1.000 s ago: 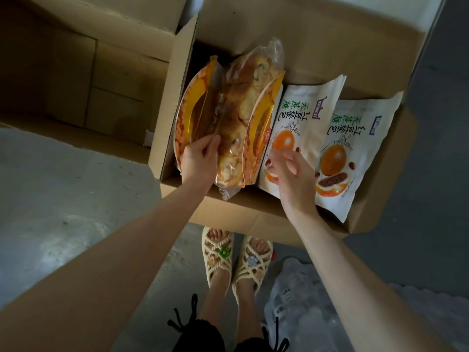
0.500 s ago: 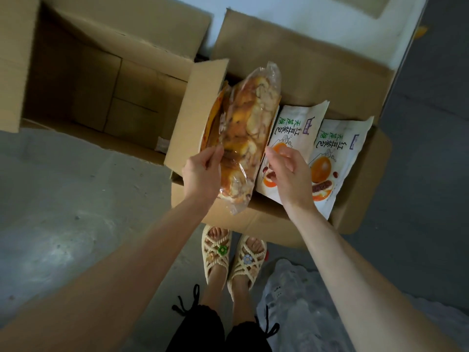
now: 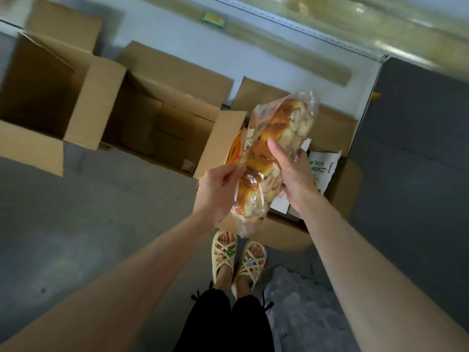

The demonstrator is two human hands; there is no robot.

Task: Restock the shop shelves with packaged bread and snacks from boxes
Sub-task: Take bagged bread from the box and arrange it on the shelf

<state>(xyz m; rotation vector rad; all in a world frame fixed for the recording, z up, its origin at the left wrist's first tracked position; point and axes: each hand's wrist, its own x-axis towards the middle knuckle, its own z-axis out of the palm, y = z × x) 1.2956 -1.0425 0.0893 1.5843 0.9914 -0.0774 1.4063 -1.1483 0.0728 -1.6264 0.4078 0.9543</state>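
A clear plastic bag of braided bread is lifted above the right cardboard box. My left hand pinches the bag's lower left edge. My right hand grips its right side with the thumb across the front. Under the bag, an orange-edged bread pack and a white snack pack with an orange picture stay in the box, mostly hidden.
Two open cardboard boxes stand on the grey floor to the left. A white shelf base with a blurred shelf runs along the back. Crumpled clear plastic lies by my sandalled feet.
The bread bag has come up out of the box. My right hand moved from the white packs onto the bag. The view has pulled back and up, showing more boxes and the shelf.
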